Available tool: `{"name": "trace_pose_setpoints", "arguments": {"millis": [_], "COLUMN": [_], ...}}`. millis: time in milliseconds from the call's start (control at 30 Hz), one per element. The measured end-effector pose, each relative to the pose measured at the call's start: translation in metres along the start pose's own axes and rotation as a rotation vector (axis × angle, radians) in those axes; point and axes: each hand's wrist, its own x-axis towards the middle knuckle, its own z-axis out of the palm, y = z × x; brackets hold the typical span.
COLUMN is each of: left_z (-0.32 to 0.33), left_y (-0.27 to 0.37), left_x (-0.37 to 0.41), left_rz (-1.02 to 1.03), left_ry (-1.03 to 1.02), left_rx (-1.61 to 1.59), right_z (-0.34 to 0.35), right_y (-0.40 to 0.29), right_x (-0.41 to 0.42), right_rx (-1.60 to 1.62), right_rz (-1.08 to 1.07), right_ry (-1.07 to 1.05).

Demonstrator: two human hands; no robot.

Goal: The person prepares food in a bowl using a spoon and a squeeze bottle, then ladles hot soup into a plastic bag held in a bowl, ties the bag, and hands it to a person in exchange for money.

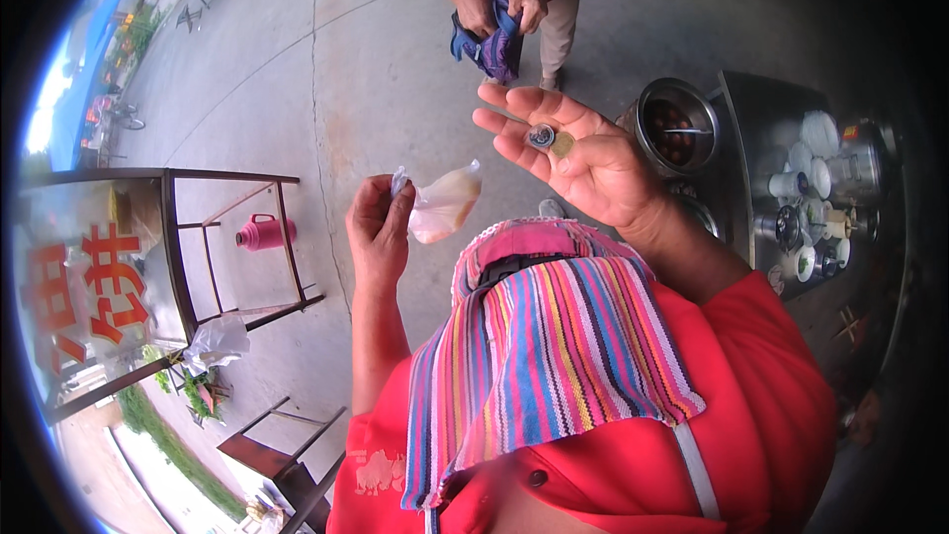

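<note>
My left hand [379, 226] pinches the top of a thin, translucent plastic bag [445, 204] with something pale yellow-brown inside. To the right, my right hand [586, 163] is held palm up, fingers spread, with the thumb against a gold-coloured coin [563, 144]. A silver-coloured coin [541, 136] lies beside it at the base of the fingers. A striped woven cloth [549, 356] covers the front of my red shirt. Across from me, another person's hands [500, 11] hold a blue and purple fabric bag [498, 52].
At right, a metal pot [678, 126] of round brown items stands by a dark table [741, 156] crowded with bowls, cups and a metal canister. At left are a glass-sided stall [167, 252] bearing writing, a pink thermos flask [267, 232] inside a metal frame, and a stool [256, 455].
</note>
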Motion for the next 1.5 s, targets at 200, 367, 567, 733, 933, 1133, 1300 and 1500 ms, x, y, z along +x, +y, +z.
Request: {"name": "trace_pose_setpoints", "arguments": {"millis": [200,367,567,733,933,1133,1300,1500], "left_z": [0.004,0.008,0.013,0.025,0.049,0.020,0.011,0.003], "left_y": [0.005,0.011,0.011,0.029,0.036,0.014,0.012,0.000], "left_x": [0.002,0.002,0.006,0.009,0.015,0.002,-0.009,-0.015], "left_rz": [0.008,0.024,0.053,0.008,0.151,0.026,0.007,0.002], "left_ry": [-0.006,-0.020,-0.048,-0.049,-0.198,-0.081,-0.017,0.062], "left_rx": [0.038,0.029,0.050,0.055,0.087,0.033,0.057,0.109], "right_z": [0.000,-0.015,-0.004,-0.008,-0.060,-0.084,-0.074,-0.069], "right_y": [0.001,0.002,-0.006,-0.009,0.006,0.017,0.019,0.021], "right_x": [-0.002,-0.003,-0.005,-0.008,-0.020,-0.032,-0.032,-0.032], "right_rx": [-0.100,-0.054,0.206,0.236,0.128,0.181,0.063,-0.011], "right_rz": [0.045,0.105,0.099,0.118,0.165,0.142,0.108,0.147], "right_ry": [0.140,0.153,0.229,0.197,0.563,0.473,0.570,0.655]}}
